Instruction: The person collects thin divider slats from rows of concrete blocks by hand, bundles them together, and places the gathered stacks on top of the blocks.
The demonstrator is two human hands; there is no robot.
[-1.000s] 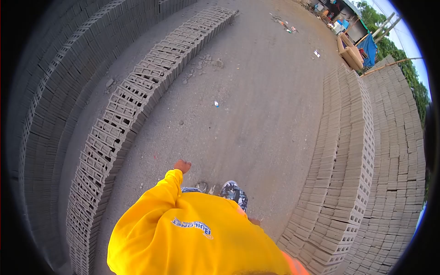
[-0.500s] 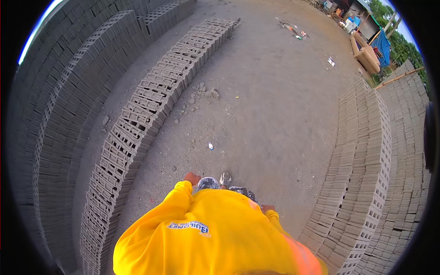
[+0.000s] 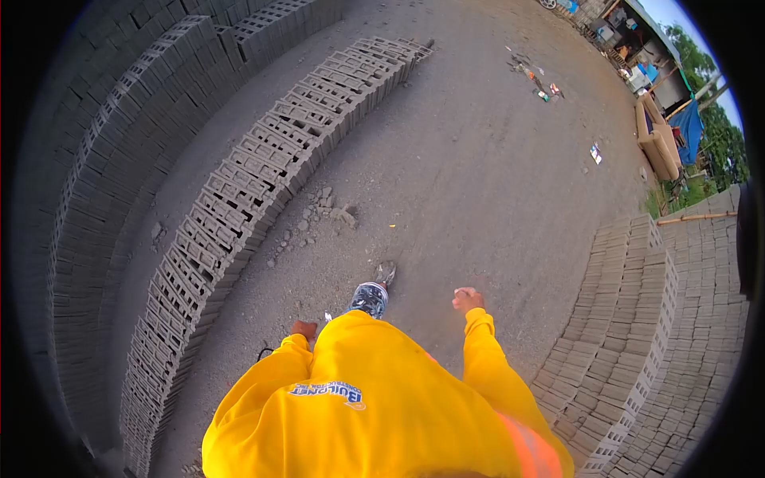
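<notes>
My left hand (image 3: 304,328) hangs low at the left side of my yellow shirt (image 3: 374,390), and its fingers are too small and hidden to read. In front of my body on the right, my right hand (image 3: 468,299) has its fingers curled, touching nothing around it; whether something small is inside cannot be seen. One shoe (image 3: 386,272) shows ahead on the grey ground. The long row of hollow blocks (image 3: 263,163) is nearest to my left hand.
Taller block stacks (image 3: 119,151) line the far left. More stacked blocks (image 3: 613,319) stand on the right. Rubble (image 3: 339,213) lies beside the left row. Litter (image 3: 543,89), a beige sofa (image 3: 658,139), a blue tarp (image 3: 688,131) and a shed are farther ahead.
The rubble and litter appear nearer. My right hand has swung forward into full view, while my left hand has moved back beside my body. A foot has stepped ahead.
</notes>
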